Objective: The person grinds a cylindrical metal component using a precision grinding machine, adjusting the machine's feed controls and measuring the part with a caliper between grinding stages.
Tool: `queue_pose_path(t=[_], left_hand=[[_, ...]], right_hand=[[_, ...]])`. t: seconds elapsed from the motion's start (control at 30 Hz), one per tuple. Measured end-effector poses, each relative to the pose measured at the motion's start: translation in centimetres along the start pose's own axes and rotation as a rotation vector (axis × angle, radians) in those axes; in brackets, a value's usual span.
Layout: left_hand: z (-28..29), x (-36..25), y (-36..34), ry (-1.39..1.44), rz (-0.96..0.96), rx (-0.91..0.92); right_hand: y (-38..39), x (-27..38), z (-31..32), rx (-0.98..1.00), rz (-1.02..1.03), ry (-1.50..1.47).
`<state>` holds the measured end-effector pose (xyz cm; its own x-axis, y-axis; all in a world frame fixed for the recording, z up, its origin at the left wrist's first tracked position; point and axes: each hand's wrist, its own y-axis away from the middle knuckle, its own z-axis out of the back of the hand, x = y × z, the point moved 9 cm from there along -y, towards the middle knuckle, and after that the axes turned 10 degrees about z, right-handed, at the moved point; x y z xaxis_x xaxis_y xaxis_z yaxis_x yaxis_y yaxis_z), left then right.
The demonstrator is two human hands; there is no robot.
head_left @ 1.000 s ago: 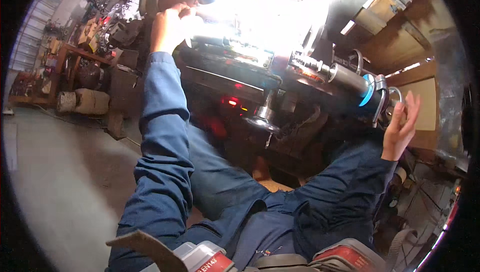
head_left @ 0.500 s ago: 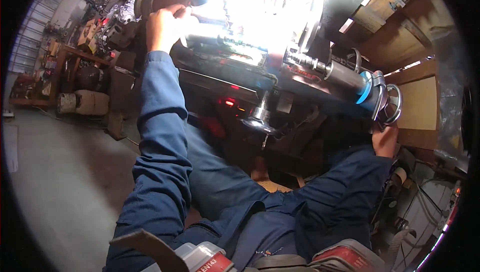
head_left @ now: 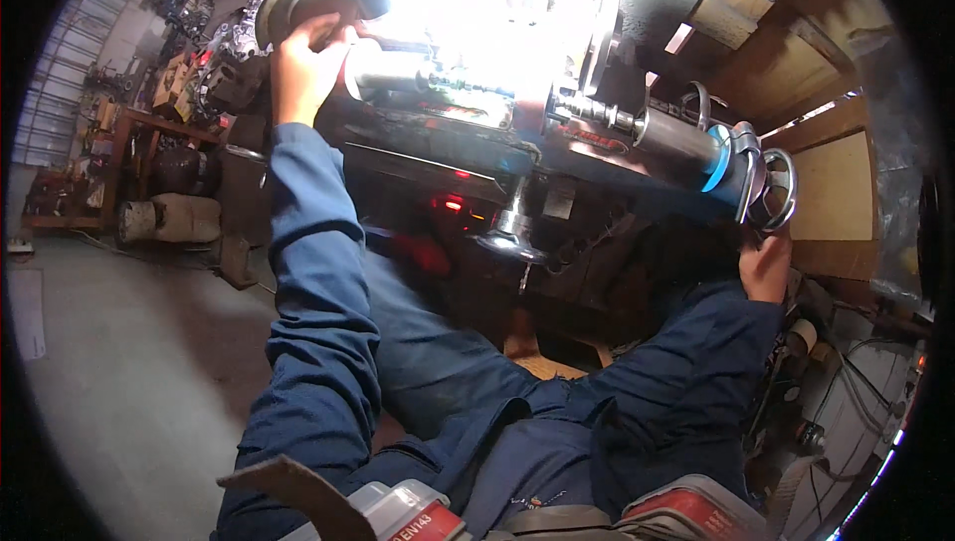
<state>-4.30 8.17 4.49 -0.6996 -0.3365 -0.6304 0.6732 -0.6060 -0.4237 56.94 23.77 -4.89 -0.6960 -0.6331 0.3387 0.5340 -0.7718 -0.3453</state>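
My left hand (head_left: 306,74) is raised to the left end of a bench machine, its fingers curled beside a bright metal cylinder (head_left: 386,74) and a dark round housing (head_left: 316,6). Glare and the hand itself hide what the fingertips hold. At the machine's right end my right hand (head_left: 764,268) is closed on the lower rim of a chrome handwheel (head_left: 789,193), its fingertips partly hidden. A grey barrel (head_left: 681,146) with a blue ring (head_left: 717,158) sits inboard of that wheel. Between the two ends runs a thin stepped shaft (head_left: 463,82).
A smaller handwheel (head_left: 509,243) juts toward me from the machine's front, above my lap. Strong light washes out the top centre. Wooden boards (head_left: 831,198) stand at the right; a shelf with cluttered parts (head_left: 179,84) is at the far left. A wooden stool edge (head_left: 547,367) shows between my legs.
The whole view has shifted slightly, so the machine appears a little further left. My left hand's fingers look more spread from the thumb. My right hand stays at the chrome handwheel.
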Motion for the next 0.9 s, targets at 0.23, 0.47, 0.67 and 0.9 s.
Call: queue_pose_path(t=[0.23, 0.47, 0.67, 0.9], left_hand=[[-0.3, 1.7, 1.4, 0.267, 0.062, 0.007], [0.4, 1.3, 1.8, 0.177, 0.140, -0.095], [0.1, 2.8, 1.4, 0.202, 0.166, -0.092], [0.8, 3.1, 1.8, 0.269, 0.171, -0.092]], right_hand=[[0.8, 0.8, 0.6, -0.071, 0.034, 0.086], [0.4, 4.3, 2.0, -0.381, -0.013, -0.009], [-1.0, 5.4, 2.3, -0.404, 0.051, 0.143], [-5.2, 6.7, 3.9, -0.185, -0.035, 0.172]])
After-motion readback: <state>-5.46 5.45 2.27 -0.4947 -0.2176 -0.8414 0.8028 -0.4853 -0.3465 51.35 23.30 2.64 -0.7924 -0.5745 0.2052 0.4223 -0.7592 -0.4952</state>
